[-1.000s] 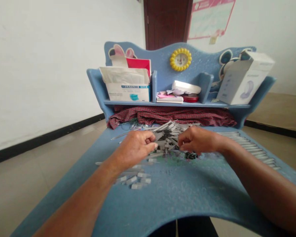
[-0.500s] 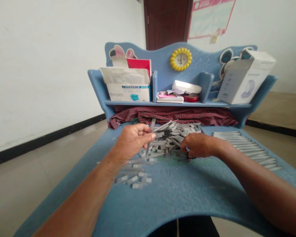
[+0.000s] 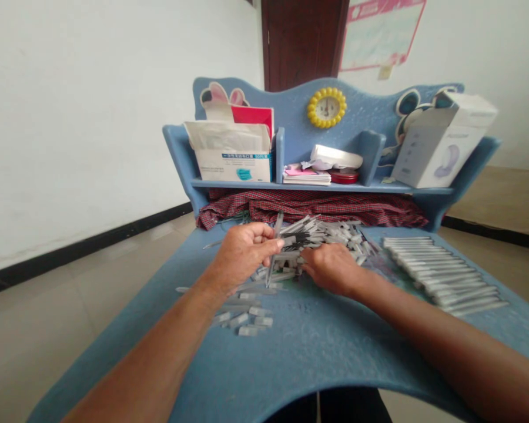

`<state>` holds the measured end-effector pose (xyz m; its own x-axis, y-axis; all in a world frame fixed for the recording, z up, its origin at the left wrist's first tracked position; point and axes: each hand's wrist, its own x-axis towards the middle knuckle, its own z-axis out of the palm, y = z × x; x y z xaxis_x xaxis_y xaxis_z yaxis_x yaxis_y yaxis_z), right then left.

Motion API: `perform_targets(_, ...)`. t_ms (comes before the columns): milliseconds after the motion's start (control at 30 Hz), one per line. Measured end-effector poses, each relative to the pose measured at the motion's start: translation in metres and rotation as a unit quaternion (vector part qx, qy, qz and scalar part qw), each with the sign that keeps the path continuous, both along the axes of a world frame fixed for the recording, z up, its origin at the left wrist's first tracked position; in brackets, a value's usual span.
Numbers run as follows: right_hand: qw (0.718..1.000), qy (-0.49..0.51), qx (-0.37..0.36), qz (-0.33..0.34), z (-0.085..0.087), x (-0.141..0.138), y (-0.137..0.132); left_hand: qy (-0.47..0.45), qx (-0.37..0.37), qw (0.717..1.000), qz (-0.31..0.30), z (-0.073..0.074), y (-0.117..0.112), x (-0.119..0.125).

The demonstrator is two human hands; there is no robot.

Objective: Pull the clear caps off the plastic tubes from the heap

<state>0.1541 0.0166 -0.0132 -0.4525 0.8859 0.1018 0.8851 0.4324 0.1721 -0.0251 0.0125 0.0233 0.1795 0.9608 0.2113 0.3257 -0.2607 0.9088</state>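
The surface carries all parts between its rear edge and its curved front edge. Along the right edge, a row of pens lies side by side, long axes running roughly left to right. Toward the middle of the rear edge sits a heap of pen parts. Your right hand is at the heap's front side, nearer the row; its fingertips are hidden, so its grip cannot be told. Your left hand, at the heap's left side, pinches a slim clear pen between thumb and fingers, its long axis crosswise to the row, upper end toward the rear edge. Short grey pieces lie between your left hand and the front edge.
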Motion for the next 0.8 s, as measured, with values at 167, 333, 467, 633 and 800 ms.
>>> perform_targets(167, 1.0, -0.003, -0.004, -0.001, -0.0086, -0.0071, 0.0013, -0.01, -0.008, 1.0, 0.005, -0.0015, -0.0011, 0.0012)
perform_targets(333, 1.0, 0.011, -0.004, 0.008, -0.0092, -0.0059, 0.0005, -0.025, -0.012, 1.0, 0.011, -0.0015, -0.003, 0.003)
perform_targets(467, 0.999, 0.044, 0.004, 0.009, -0.0064, -0.0013, 0.0019, -0.042, -0.006, 0.999, 0.015, -0.0034, 0.0, 0.0015)
perform_targets(633, 0.931, 0.347, -0.088, 0.075, -0.0062, 0.0015, 0.0048, -0.063, -0.007, 0.998, 0.027, -0.0033, 0.0023, -0.0007)
perform_targets(800, 0.759, 0.572, -0.287, 0.119, -0.0074, -0.0049, -0.0033, -0.102, -0.006, 0.994, 0.036, 0.0003, 0.0009, -0.002)
